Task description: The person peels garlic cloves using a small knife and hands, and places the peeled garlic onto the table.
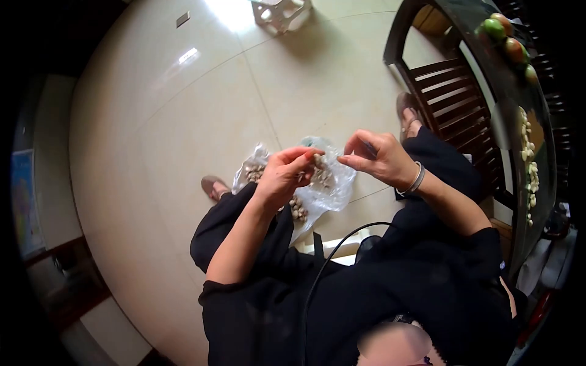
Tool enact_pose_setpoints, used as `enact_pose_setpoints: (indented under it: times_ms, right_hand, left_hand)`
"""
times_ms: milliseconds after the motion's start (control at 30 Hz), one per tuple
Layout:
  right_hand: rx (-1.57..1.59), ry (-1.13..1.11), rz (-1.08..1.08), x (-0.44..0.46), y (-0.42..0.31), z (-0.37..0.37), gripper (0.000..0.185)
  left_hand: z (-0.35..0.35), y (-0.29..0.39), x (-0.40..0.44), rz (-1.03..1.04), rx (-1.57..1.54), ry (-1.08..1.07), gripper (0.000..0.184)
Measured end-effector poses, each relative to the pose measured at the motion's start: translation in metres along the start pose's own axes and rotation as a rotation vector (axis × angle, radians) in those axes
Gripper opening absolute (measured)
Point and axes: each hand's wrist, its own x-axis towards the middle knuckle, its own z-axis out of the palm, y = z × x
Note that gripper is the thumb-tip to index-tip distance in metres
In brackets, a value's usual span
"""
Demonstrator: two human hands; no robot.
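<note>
My left hand (285, 174) is closed, its thumb and fingers pinching a small pale piece (318, 160) that looks like a bulb or nut. To its right is my right hand (379, 157), a bracelet at the wrist, thumb and index fingertips close together; whether anything tiny lies between them cannot be made out. Below both hands a clear plastic bag (343, 183) lies on the floor with pale scraps on it. Small brownish round pieces (298, 209) sit beside it, and more lie in a white bag (242, 172) at the left, partly behind my left hand.
A dark table (510, 100) at the right carries green and reddish fruits (495, 29) and a row of pale pieces (531, 174). A slatted wooden chair (452, 91) stands beside it. A perforated stool (281, 13) is at the top. A black cable (323, 263) crosses my lap.
</note>
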Motion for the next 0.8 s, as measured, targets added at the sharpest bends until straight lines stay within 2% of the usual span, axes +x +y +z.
enact_pose_setpoints:
  times_ms: [133, 200, 367, 400, 467, 533, 567, 667, 700, 800]
  right_hand:
    - [-0.023, 0.016, -0.163, 0.012, 0.000, 0.040, 0.024]
    - [-0.105, 0.130, -0.340, 0.016, 0.010, 0.057, 0.026]
    - [-0.083, 0.053, -0.233, 0.017, 0.010, 0.049, 0.013]
    - [0.075, 0.023, -0.138, 0.016, 0.017, 0.051, 0.012]
    - [0.126, -0.012, -0.073, 0.016, 0.018, 0.049, 0.012]
    - [0.204, -0.024, -0.039, 0.016, 0.018, 0.050, 0.011]
    - [0.277, -0.036, -0.006, 0.015, 0.018, 0.051, 0.011]
    - [0.265, -0.119, 0.031, 0.014, 0.008, 0.049, 0.013]
    - [0.137, -0.093, -0.116, 0.013, 0.010, 0.050, 0.017]
    - [-0.052, -0.123, -0.115, 0.011, 0.000, 0.042, 0.021]
  left_hand:
    - [-0.007, -0.012, -0.013, 0.003, -0.052, 0.048, 0.019]
    - [-0.006, -0.014, -0.018, -0.007, -0.034, 0.087, 0.020]
    - [-0.010, -0.014, -0.019, 0.020, -0.026, 0.080, 0.020]
    - [-0.008, -0.013, -0.019, 0.035, -0.061, 0.084, 0.020]
    - [-0.002, -0.011, -0.022, 0.044, -0.073, 0.130, 0.020]
    - [-0.001, -0.014, -0.023, 0.146, 0.073, 0.080, 0.022]
    - [-0.005, -0.017, -0.022, 0.187, 0.046, 0.076, 0.020]
    - [-0.007, -0.017, -0.019, 0.197, 0.032, 0.097, 0.018]
    - [-0.006, -0.015, -0.020, 0.200, 0.034, 0.097, 0.018]
    - [-0.004, -0.007, -0.022, 0.226, 0.018, 0.111, 0.017]
